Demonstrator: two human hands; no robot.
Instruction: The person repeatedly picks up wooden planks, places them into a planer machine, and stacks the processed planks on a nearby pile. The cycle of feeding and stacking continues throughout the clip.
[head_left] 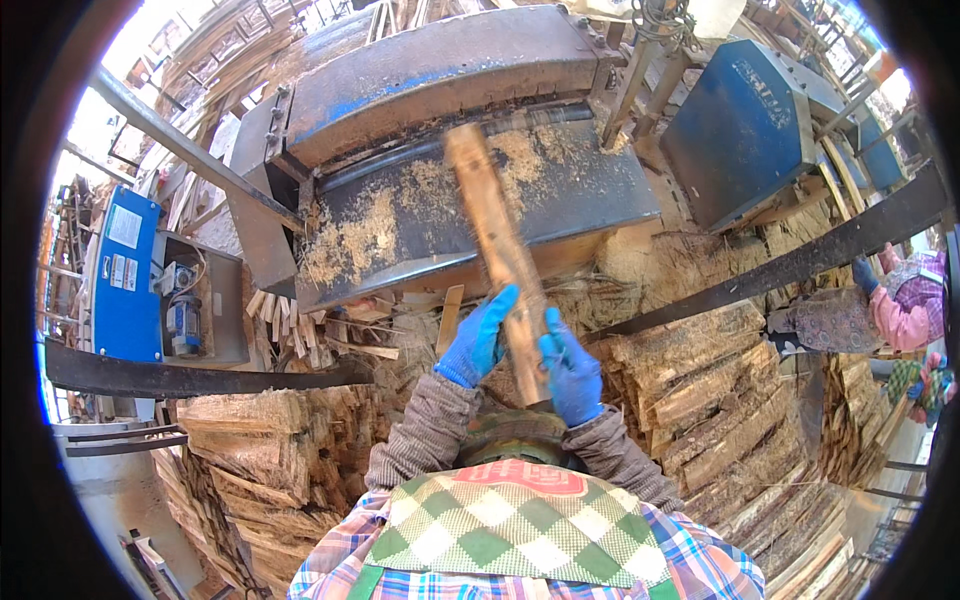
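I observe a rough wooden slat (497, 240) lying lengthwise, its far end on the sawdust-strewn metal table (600, 190) of the woodworking machine (440, 70). Both blue-gloved hands clasp its near end: left hand (478, 340), right hand (570, 372). Stacked slats (700, 390) lie just beside.

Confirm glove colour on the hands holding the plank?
Blue gloves on both the left hand and right hand; head view.

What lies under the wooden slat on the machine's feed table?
Under the wooden slat, sawdust lies on the dark feed table. The strip of table directly beneath the slat is covered.
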